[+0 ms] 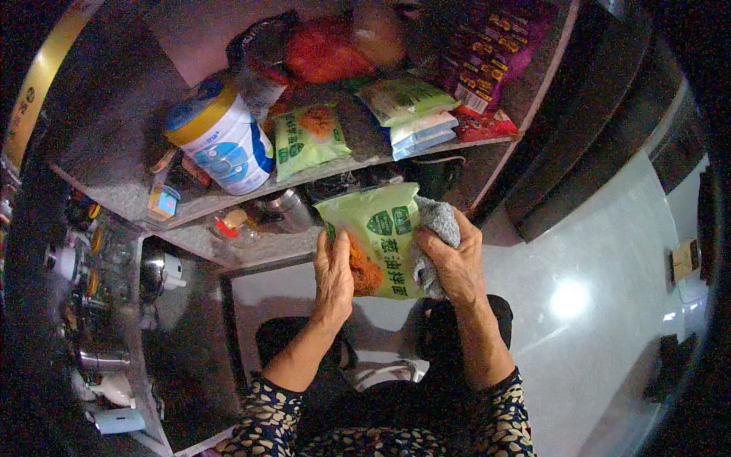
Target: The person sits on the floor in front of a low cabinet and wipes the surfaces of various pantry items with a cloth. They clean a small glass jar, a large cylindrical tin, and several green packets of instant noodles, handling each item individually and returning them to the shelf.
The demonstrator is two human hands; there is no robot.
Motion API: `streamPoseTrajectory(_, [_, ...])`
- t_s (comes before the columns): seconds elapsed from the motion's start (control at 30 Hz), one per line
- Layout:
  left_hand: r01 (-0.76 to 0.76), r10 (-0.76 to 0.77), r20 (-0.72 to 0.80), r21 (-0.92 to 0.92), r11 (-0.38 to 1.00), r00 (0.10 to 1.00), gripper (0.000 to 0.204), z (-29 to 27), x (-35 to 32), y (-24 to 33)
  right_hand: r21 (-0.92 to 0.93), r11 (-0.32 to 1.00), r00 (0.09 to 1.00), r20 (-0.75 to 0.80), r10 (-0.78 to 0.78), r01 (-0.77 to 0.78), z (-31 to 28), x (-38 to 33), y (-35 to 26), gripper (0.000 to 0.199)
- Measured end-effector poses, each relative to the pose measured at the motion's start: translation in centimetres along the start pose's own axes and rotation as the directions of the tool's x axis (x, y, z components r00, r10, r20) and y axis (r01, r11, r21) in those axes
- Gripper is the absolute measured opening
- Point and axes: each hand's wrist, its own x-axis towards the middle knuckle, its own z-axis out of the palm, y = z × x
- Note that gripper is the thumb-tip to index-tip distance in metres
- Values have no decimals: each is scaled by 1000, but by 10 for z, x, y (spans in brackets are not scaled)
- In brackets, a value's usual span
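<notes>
I hold a light green noodle packet [378,228] with both hands in front of a grey shelf [251,189]. My left hand [333,278] grips its lower left side. My right hand [451,263] grips its right side and also presses a grey cloth [435,228] against the packet. On the shelf above lie a second green packet [307,139], a stack of green and pale blue packets [411,114] and a big white, blue and gold tin [223,141].
Red bags [327,49] and purple-red snack packs [487,53] sit at the back of the shelf. A lower shelf [266,247] holds a metal cup and small items. Kettles and pots [114,305] crowd the left. A shiny pale floor [594,305] lies to the right.
</notes>
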Motion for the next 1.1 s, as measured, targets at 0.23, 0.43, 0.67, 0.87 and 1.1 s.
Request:
streamPoseTrajectory(0.23, [306, -149, 346, -460, 834, 926, 61, -3, 19, -10, -228, 772, 782, 390, -486, 593, 15, -20, -14, 54])
streamPoseTrajectory(0.43, [355, -201, 419, -331, 874, 885, 42, -10, 13, -9, -116, 827, 658, 669, -344, 550, 3, -24, -21, 58])
streamPoseTrajectory(0.67, [483, -173, 589, -421, 768, 789, 46, 8, 14, -8, -206, 800, 772, 476, -421, 563, 3, -6, -19, 60])
streamPoseTrajectory(0.87, [513, -187, 608, -421, 748, 772, 44, 17, 5, 14, -152, 805, 750, 492, -442, 574, -1, 0, -17, 65])
streamPoseTrajectory(1.1, [493, -128, 605, -489, 720, 786, 41, -18, 28, -55, -70, 762, 512, 779, -361, 644, 10, -31, -17, 74])
